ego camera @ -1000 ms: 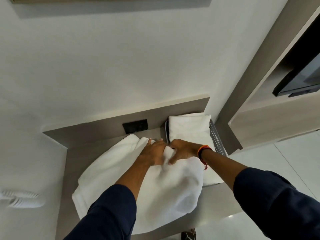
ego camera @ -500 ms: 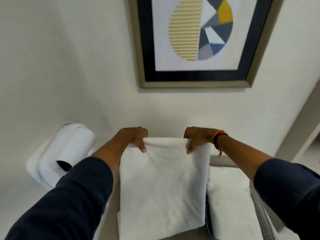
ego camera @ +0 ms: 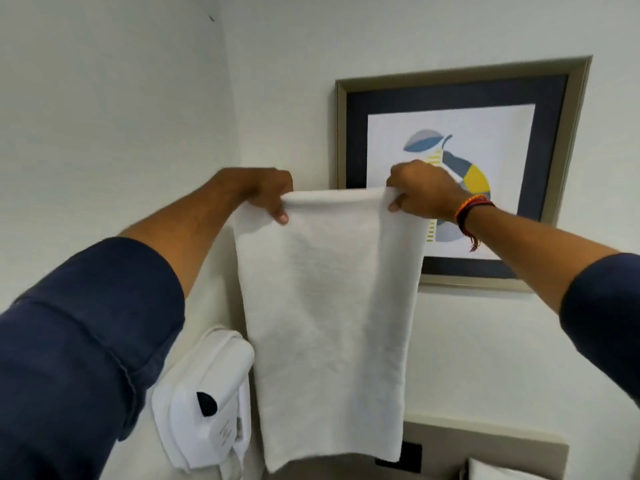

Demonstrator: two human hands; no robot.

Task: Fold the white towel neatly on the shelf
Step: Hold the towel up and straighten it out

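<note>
White towel (ego camera: 329,317) held up flat in the air, mid-fold, in front of the framed picture (ego camera: 457,98) and the wall.

Left hand (ego camera: 259,188) and right hand (ego camera: 420,190) each pinch a top corner; cloth hangs straight, clear of the shelf back (ego camera: 485,441) below the picture. Judged: alignment step. Next calls for bringing the corners together evenly, or lowering it flat.

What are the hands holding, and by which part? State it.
Both hands hold the white terry-cloth towel by its folded top edge: left hand at the left corner, right hand at the right; the towel hangs down.
</note>
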